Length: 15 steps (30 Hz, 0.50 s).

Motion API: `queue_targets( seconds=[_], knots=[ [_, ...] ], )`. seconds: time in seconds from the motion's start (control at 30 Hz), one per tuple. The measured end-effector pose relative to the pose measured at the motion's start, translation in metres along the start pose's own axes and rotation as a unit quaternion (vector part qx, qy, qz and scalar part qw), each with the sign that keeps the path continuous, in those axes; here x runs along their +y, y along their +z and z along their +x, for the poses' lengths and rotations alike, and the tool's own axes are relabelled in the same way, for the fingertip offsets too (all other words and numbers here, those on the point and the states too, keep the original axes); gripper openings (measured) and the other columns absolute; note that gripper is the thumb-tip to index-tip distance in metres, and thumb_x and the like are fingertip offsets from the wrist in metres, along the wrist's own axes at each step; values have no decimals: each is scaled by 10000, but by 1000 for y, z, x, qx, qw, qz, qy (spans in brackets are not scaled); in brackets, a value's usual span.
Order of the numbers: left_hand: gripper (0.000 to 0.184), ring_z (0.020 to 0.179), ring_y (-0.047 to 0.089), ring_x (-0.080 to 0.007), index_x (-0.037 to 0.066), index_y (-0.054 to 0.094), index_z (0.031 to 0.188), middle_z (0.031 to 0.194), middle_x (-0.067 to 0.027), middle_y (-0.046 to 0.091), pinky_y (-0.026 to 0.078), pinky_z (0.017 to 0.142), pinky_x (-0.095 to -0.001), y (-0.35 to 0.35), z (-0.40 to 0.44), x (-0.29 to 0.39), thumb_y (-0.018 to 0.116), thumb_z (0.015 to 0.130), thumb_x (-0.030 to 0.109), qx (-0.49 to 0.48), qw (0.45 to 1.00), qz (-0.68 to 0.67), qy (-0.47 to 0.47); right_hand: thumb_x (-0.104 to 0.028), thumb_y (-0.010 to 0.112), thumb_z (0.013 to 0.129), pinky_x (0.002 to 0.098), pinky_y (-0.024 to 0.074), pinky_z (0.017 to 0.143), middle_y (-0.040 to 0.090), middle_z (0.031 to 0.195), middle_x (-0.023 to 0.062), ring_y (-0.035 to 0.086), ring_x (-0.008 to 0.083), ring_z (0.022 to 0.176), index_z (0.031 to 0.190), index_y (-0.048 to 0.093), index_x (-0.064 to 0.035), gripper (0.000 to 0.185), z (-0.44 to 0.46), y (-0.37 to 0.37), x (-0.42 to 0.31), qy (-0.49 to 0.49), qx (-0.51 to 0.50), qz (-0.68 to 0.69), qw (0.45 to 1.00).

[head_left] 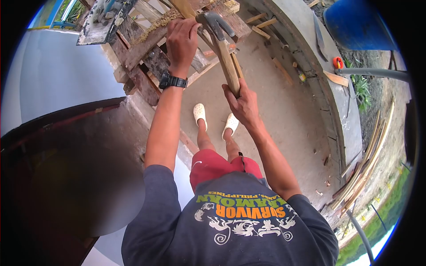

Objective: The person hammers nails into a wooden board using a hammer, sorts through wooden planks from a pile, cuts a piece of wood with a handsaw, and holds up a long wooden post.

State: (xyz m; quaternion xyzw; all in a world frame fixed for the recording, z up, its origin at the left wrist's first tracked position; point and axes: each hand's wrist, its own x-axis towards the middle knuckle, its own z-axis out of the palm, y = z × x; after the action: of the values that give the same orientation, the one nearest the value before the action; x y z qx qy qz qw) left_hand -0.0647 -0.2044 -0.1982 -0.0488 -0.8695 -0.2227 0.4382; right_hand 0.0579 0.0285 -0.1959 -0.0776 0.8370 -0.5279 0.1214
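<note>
My right hand (243,103) is wrapped around the wooden handle of a claw hammer (227,66), whose dark metal head points away from me. Just left of that head, my left hand (182,42) has its fingers closed near a light wooden strip (183,7). Whatever those fingers pinch is hidden from view. A black watch sits on the left wrist. Beneath the left hand stands a rough wooden workbench (148,49) of old planks, with sawdust (162,23) scattered over it.
A black-rimmed tray (106,20) lies at the bench's far left. On the right, a low concrete ledge (330,75) carries a handsaw (319,37) and an orange tape roll (338,62). Beyond it are a blue drum (357,24) and long wooden strips (368,162). Wood offcuts (282,71) lie on the floor.
</note>
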Motion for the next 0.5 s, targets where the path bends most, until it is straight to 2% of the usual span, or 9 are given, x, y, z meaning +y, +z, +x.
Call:
queue_targets(
  seconds=[0.2,0.27,0.33,0.37,0.4,0.47,0.5],
  knots=[
    [112,1003,671,-289,89,745,1003,996,-54,756,545,888,-395,1,-3,2,747,891,83,14,1000,-3,1,-251,728,973,476,473,574,642,686,207,620,420,603,1028,557,-28,286,-3,5,13,-62,56,53,995],
    [101,1004,670,-291,92,745,1000,998,-57,756,545,886,-396,2,-5,3,736,901,77,22,1000,2,-1,-231,731,972,444,476,565,618,660,190,620,370,579,1026,563,-29,268,10,4,16,12,5,-10,1000],
    [121,956,672,-292,67,728,1003,963,-94,732,541,849,-395,1,-3,0,738,889,28,-6,1000,-26,-3,-233,729,974,438,473,562,610,656,186,613,354,571,1019,560,-29,269,13,-1,12,6,18,-4,1000],
    [123,915,668,-256,84,738,1010,998,-81,725,540,803,-378,-1,-1,0,724,901,27,-5,1000,-23,19,-235,728,975,433,469,558,603,652,183,607,339,562,1012,558,-29,270,6,-3,10,12,21,2,1000],
    [123,915,668,-256,84,738,1010,998,-81,725,540,803,-378,-6,-5,4,724,901,27,-10,1000,-24,14,-235,728,975,433,469,558,603,652,183,607,339,562,1012,558,-29,270,-2,-4,10,18,18,2,1000],
    [131,887,662,-216,100,748,1022,1052,-56,715,538,758,-349,-9,-6,9,729,906,40,-27,984,-115,-133,-241,731,972,430,466,558,608,655,182,592,337,557,1006,563,-27,274,-4,-7,10,24,30,21,999],
    [131,887,662,-216,100,748,1022,1052,-56,715,538,758,-349,-8,-6,9,729,906,40,-26,984,-115,-132,-241,731,972,430,466,558,608,655,182,592,337,557,1006,563,-27,274,-6,-9,9,24,31,22,999]
  ],
)
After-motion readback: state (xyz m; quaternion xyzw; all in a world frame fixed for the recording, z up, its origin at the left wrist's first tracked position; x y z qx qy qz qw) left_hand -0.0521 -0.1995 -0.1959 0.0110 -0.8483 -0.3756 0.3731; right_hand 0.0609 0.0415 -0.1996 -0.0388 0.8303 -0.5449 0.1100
